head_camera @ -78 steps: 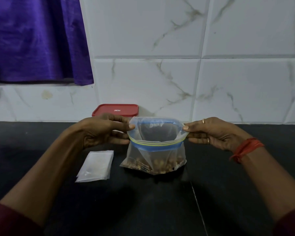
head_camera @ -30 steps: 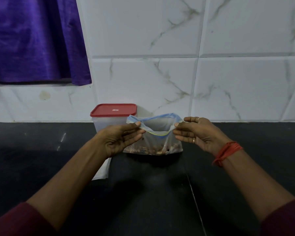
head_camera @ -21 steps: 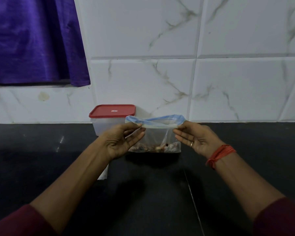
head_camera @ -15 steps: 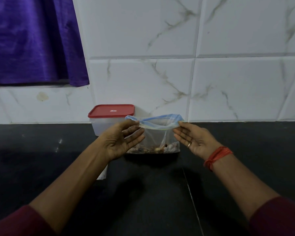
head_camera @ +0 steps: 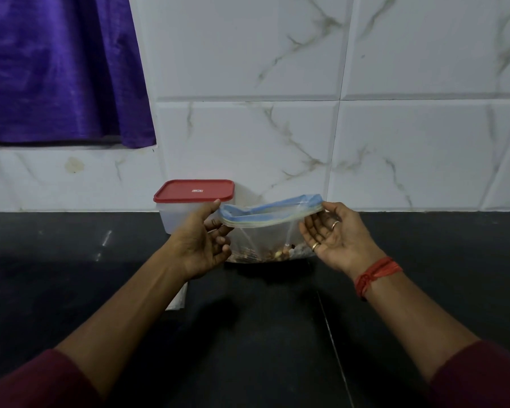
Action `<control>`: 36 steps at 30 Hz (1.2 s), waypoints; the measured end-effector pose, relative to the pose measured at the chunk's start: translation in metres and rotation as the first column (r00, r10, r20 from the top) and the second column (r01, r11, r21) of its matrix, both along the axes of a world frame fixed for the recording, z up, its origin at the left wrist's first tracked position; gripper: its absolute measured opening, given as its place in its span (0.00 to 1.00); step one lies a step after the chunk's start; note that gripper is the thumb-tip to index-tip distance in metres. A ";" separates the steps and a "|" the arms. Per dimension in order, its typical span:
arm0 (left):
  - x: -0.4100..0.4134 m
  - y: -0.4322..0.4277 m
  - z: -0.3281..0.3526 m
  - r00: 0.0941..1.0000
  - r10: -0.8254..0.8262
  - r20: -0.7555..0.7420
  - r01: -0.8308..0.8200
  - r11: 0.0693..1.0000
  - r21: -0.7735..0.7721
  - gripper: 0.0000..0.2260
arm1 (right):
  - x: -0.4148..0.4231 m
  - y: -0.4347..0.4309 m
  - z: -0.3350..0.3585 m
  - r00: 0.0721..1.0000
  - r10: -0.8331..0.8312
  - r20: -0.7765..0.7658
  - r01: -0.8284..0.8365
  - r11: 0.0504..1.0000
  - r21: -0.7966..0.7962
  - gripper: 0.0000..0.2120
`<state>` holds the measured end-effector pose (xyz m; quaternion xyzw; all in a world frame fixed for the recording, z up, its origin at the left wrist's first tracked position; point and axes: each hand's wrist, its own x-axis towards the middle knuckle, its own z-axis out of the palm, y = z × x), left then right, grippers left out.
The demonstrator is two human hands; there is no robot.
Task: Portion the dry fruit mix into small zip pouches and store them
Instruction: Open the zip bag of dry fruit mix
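A clear zip bag point(head_camera: 265, 234) with a blue and yellow zip strip stands on the black counter, dry fruit mix point(head_camera: 265, 254) lying in its bottom. My left hand point(head_camera: 203, 242) pinches the left end of the zip strip. My right hand point(head_camera: 333, 234) pinches the right end, palm turned up. The strip is pulled out almost flat between them, its mouth only narrowly apart. A small stack of clear zip pouches point(head_camera: 178, 298) lies on the counter, mostly hidden under my left forearm.
A translucent box with a red lid point(head_camera: 193, 191) stands against the marble-tiled wall behind my left hand. A purple curtain point(head_camera: 56, 69) hangs at the upper left. The black counter point(head_camera: 262, 334) stretches toward me.
The bag moved away from me toward the wall. Its wide mouth has been drawn nearly flat as my hands stretched the zip strip sideways. The red-lidded box came fully into sight.
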<state>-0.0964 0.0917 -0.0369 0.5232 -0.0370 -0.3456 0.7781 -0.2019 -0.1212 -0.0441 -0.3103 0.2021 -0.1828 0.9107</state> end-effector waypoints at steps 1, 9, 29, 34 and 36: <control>0.001 0.000 -0.001 1.000 -0.004 0.009 0.004 1.000 0.020 0.15 | -0.001 0.000 0.000 1.000 -0.001 -0.001 0.001 1.000 -0.016 0.06; 0.001 0.000 -0.001 0.995 -0.063 0.071 0.052 0.989 0.139 0.10 | 0.000 0.003 -0.001 0.998 0.050 0.025 -0.049 0.999 -0.023 0.06; 0.000 0.012 0.024 0.308 -0.410 0.859 -0.593 0.623 0.510 0.13 | -0.013 0.008 0.016 0.919 -0.392 -0.028 -0.214 -0.438 -0.873 0.13; -0.005 0.009 0.026 0.230 -0.495 0.838 -0.518 0.666 0.536 0.15 | -0.016 0.014 0.024 0.915 -0.402 -0.037 -0.279 -0.564 -0.777 0.14; -0.006 0.007 0.025 0.214 -0.545 0.811 -0.483 0.663 0.573 0.15 | -0.017 0.017 0.027 0.912 -0.406 -0.063 -0.310 -0.580 -0.754 0.17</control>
